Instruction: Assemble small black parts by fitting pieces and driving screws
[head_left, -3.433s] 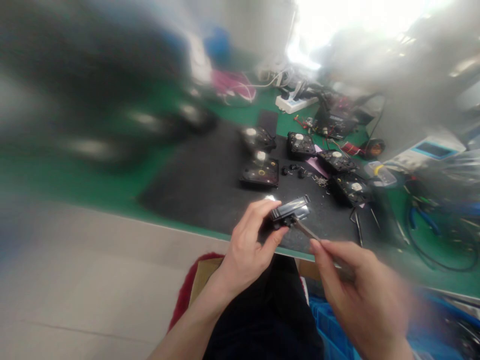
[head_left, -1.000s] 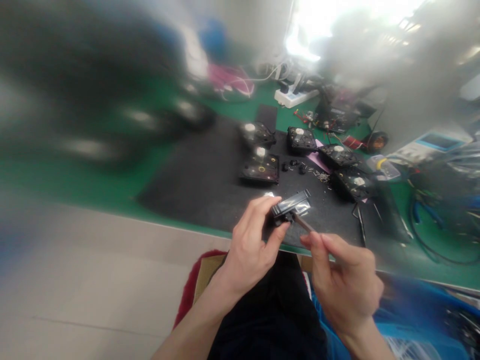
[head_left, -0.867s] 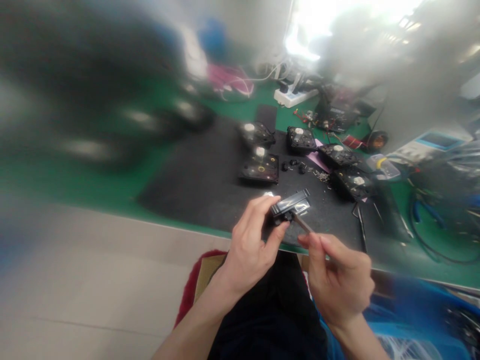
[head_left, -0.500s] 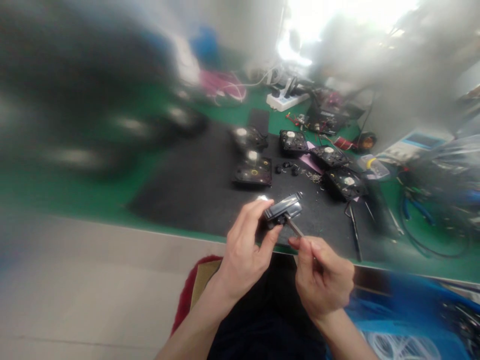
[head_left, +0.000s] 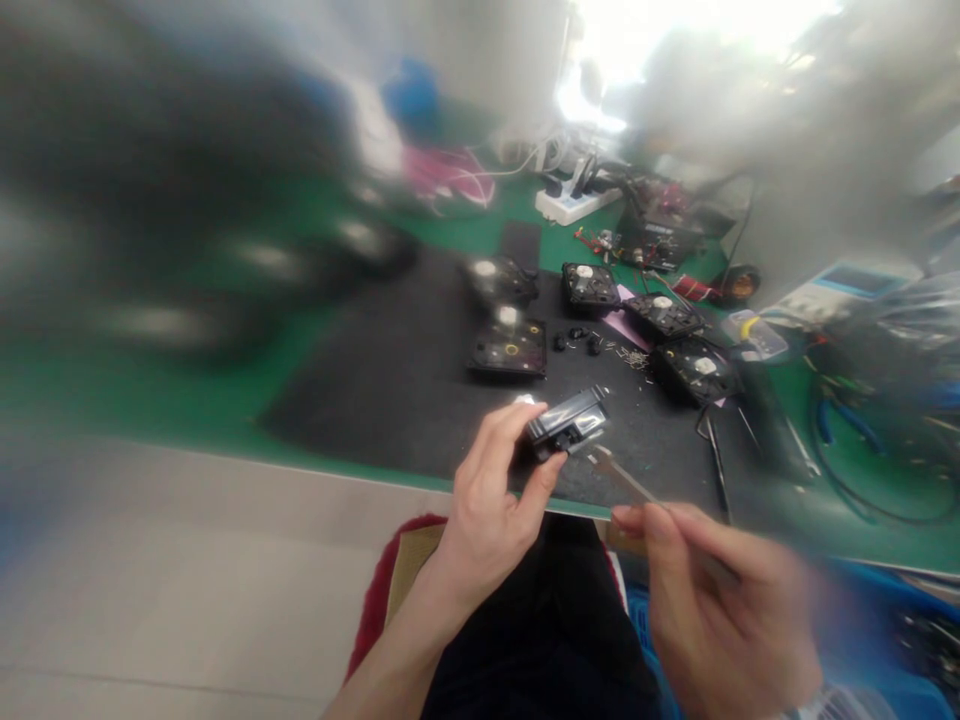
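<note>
Black housing (head_left: 574, 410) grasped at its left end by the left hand (head_left: 487, 500), thumb below and fingers above, held tilted over the dark mat (head_left: 390, 370), forearm (head_left: 420, 620) slanted upward, slim metal tool (head_left: 628, 479) pinched by the right hand (head_left: 727, 600), tip just beside the housing

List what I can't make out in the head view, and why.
Head view:
Tool: rear end hidden by the right hand.
Black part: partly covered by the left hand.
Screen: blurred, unreadable.
Dark objects, far left: too blurred to identify.
Blue bin: cut off by the bottom edge.
</note>
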